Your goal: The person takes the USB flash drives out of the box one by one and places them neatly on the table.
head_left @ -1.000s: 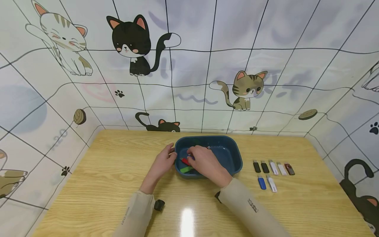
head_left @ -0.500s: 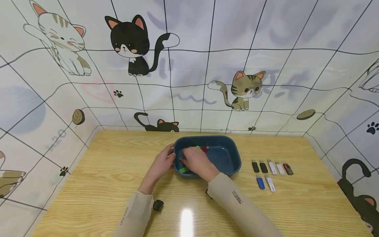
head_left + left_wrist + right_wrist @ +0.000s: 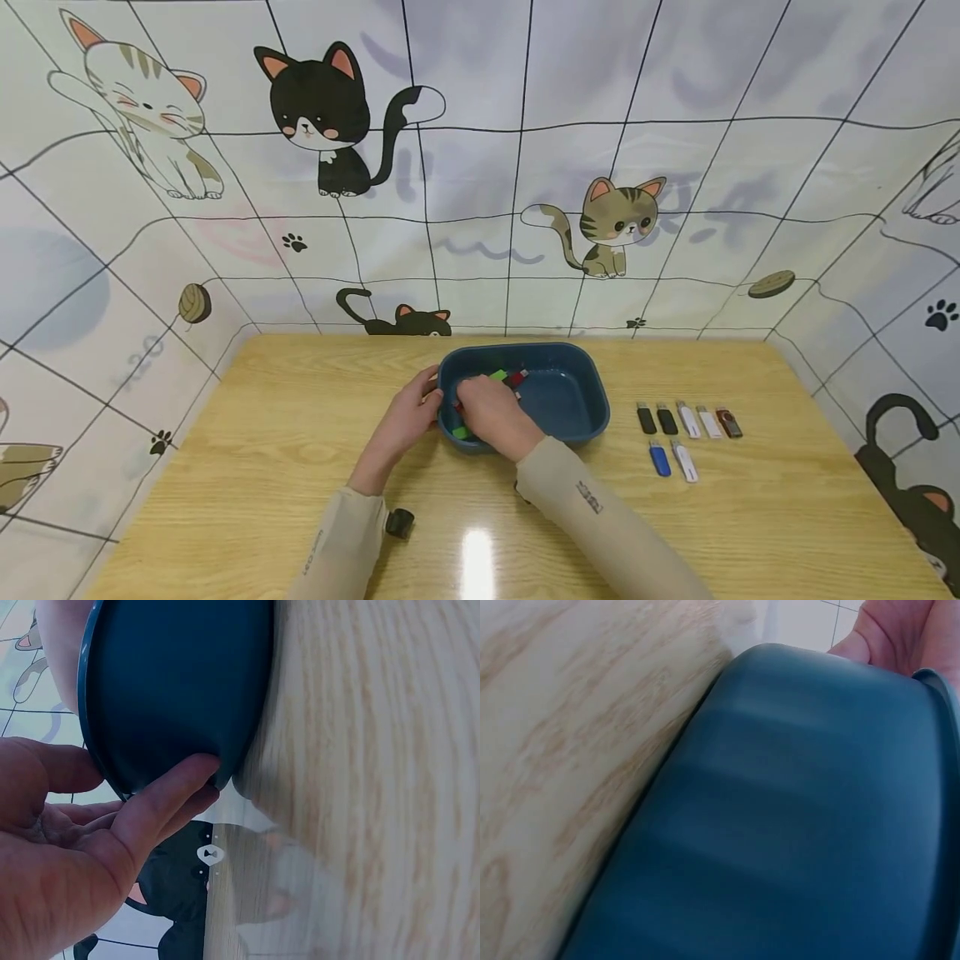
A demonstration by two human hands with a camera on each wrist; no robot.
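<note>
A dark blue plastic basin (image 3: 561, 406) stands on the table with several USB flash drives inside. My right hand (image 3: 491, 408) reaches down into its left half; the palm hides the fingertips, so I cannot tell what they hold. Just past the knuckles lie a green drive (image 3: 498, 376) and a red drive (image 3: 516, 379). Another green drive (image 3: 461, 432) shows near the front left corner. Against the basin's left end rests my left hand (image 3: 405, 417). In the left wrist view its long fingers (image 3: 161, 799) touch the outer wall (image 3: 176, 690), thumb near the rim.
To the right of the basin, USB drives lie in two rows. The back row has black (image 3: 646, 419), white (image 3: 687, 420) and dark red (image 3: 728, 422) ones; a blue drive (image 3: 659, 459) and a white drive (image 3: 684, 461) lie in front. A cat-print backdrop (image 3: 480, 250) surrounds the table.
My right hand has shifted left inside the basin, uncovering the red and green drives behind it. The left hand stays at the basin's end. The head view has shifted slightly.
</note>
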